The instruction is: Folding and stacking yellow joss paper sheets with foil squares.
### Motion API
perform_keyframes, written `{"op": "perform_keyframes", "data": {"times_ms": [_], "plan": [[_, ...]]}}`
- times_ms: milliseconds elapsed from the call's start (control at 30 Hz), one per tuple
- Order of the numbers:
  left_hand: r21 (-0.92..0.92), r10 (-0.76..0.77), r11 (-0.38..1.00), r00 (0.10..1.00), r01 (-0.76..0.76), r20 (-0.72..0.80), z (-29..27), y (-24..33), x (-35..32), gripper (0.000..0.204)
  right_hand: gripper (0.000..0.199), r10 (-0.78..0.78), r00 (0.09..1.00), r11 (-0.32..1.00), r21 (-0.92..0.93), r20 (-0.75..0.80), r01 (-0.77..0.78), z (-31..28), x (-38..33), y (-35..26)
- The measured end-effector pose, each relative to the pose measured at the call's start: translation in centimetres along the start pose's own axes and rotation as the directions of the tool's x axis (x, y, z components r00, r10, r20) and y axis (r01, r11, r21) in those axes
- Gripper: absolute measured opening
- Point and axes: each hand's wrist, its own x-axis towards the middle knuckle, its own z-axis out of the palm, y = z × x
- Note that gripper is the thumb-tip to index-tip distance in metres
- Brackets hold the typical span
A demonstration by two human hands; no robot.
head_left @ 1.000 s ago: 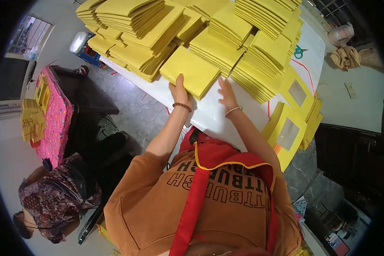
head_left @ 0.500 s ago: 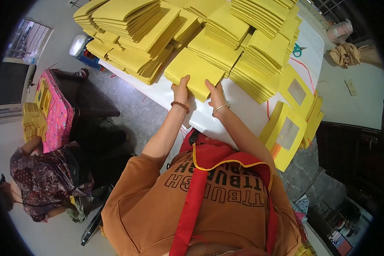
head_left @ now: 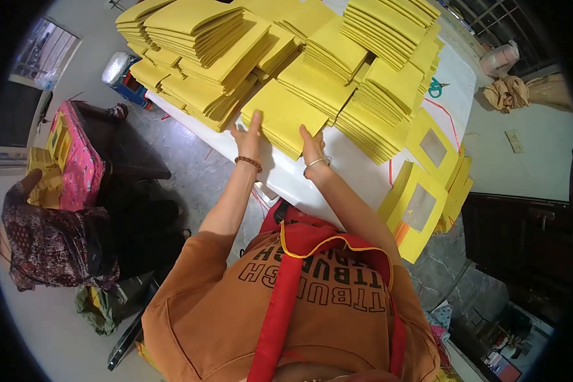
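Note:
A stack of folded yellow paper pieces (head_left: 280, 111) lies at the near edge of the white table, in front of many similar stacks. At its left near corner, my left hand (head_left: 248, 141) is open, with the thumb raised against the stack's side and the fingers apart from it on the left. My right hand (head_left: 313, 149) grips the right near corner of the stack, thumb along the top edge. Its fingers are partly hidden. I wear a beaded bracelet (head_left: 249, 163) on the left wrist and a bangle (head_left: 316, 164) on the right.
More yellow stacks (head_left: 388, 28) cover the far side of the white table (head_left: 191, 118). Yellow pieces with cut-out windows (head_left: 430, 149) lie to the right, near teal-handled scissors (head_left: 435, 88). On the left, another person (head_left: 60, 245) is beside a pink-covered table (head_left: 83, 162) with yellow pieces.
My left hand has slid left and loosened from the stack's near side. My right hand has shifted slightly down. On the left, the other person's arm has moved up toward the yellow pieces.

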Motion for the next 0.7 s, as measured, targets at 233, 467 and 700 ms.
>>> {"op": "perform_keyframes", "data": {"times_ms": [233, 467, 700], "plan": [[-0.151, 0.154, 0.983, 0.922, -0.106, 0.354, -0.9, 0.7, 2.4, 0.068, 0.082, 0.076, 0.986, 0.995, 0.052, 0.147, -0.085, -1.4, 0.0, -1.1], [-0.072, 0.085, 0.994, 0.994, -0.080, 0.072, -2.2, 0.8, -1.8, 0.071, 0.066, -0.106, 0.966, 0.961, 0.273, 0.235, 0.039, -11.6, -8.1, -3.9], [0.011, -0.214, 0.969, 0.813, 0.247, 0.542, -2.7, -4.0, -16.9, 0.036, 0.047, -0.333, 0.943, 0.908, 0.275, 0.013, 0.317, -31.6, -13.0, -2.1]]}}
